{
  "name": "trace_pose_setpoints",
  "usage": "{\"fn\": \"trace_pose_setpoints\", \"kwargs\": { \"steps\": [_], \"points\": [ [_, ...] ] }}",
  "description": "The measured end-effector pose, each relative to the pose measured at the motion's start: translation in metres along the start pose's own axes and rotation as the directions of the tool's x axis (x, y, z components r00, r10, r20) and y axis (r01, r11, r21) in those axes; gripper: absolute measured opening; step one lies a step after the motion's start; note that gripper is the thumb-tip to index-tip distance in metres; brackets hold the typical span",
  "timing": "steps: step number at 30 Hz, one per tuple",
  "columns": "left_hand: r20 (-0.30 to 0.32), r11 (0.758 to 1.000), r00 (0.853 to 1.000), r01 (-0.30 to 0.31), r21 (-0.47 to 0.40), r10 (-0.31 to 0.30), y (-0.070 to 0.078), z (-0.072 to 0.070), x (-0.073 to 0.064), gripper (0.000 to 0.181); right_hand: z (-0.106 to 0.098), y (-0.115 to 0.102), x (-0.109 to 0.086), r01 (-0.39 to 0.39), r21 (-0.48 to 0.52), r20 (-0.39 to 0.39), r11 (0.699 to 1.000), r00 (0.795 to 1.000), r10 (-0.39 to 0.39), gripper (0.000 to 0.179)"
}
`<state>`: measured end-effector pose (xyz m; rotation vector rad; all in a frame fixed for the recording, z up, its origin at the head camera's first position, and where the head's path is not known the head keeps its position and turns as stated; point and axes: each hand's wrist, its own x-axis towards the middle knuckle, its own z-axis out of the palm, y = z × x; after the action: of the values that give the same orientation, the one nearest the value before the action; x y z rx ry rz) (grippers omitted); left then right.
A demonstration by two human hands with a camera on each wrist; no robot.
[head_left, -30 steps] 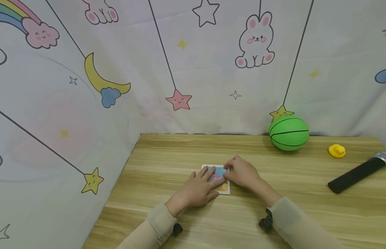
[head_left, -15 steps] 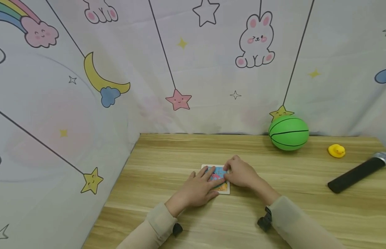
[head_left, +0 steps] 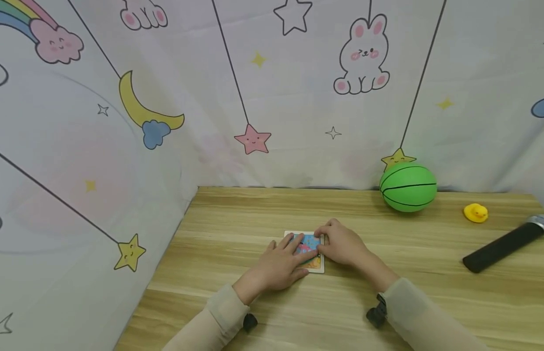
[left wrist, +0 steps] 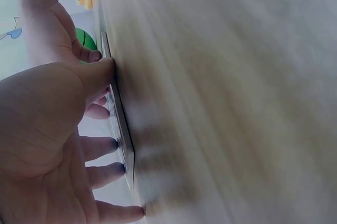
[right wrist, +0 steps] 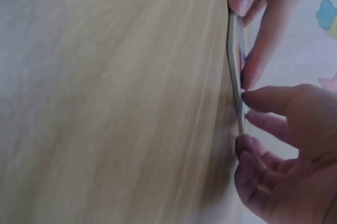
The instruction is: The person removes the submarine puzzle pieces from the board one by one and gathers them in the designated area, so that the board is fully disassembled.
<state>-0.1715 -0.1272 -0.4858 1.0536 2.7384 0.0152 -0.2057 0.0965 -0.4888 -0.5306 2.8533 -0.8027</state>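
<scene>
A small square picture board (head_left: 315,264) with a pale rim and a blue, pink and orange print lies flat on the wooden table. My left hand (head_left: 280,268) rests over its left part, fingers spread and mostly straight. In the left wrist view that hand's little finger reaches past the board's edge (left wrist: 126,145) to the tabletop. At the right edge my right hand (head_left: 342,246) has bent fingers, the thumb and fingertips holding the board there. The right wrist view shows its lower fingers curled by the board's corner. Both hands hide much of the picture.
Toward the back right sits a green ball (head_left: 408,187) with black lines, beside a yellow toy duck (head_left: 475,213). A black microphone (head_left: 502,245) with a silver head lies at the right. A printed cloth (head_left: 298,97) hangs behind the wooden table (head_left: 236,214).
The hands and board keep their places. The head view has shifted very slightly.
</scene>
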Motion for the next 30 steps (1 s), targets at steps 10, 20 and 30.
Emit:
{"fn": "trace_pose_setpoints", "kwargs": {
  "steps": [10,20,30],
  "points": [
    [-0.015,1.000,1.000,-0.004,-0.005,0.003,-0.001,-0.002,0.000,0.055,-0.002,0.001,0.000,0.005,-0.042,-0.013,0.999,1.000,-0.005,0.026],
    [-0.012,1.000,1.000,-0.005,-0.028,0.004,-0.001,-0.002,0.001,0.055,0.000,0.000,0.002,0.015,-0.064,-0.015,0.998,1.000,-0.016,0.026],
    [0.016,0.999,1.000,0.021,-0.032,-0.021,0.002,-0.004,0.001,0.053,0.006,0.001,0.010,-0.009,0.001,0.021,1.000,1.000,0.009,0.033]
  ]
}}
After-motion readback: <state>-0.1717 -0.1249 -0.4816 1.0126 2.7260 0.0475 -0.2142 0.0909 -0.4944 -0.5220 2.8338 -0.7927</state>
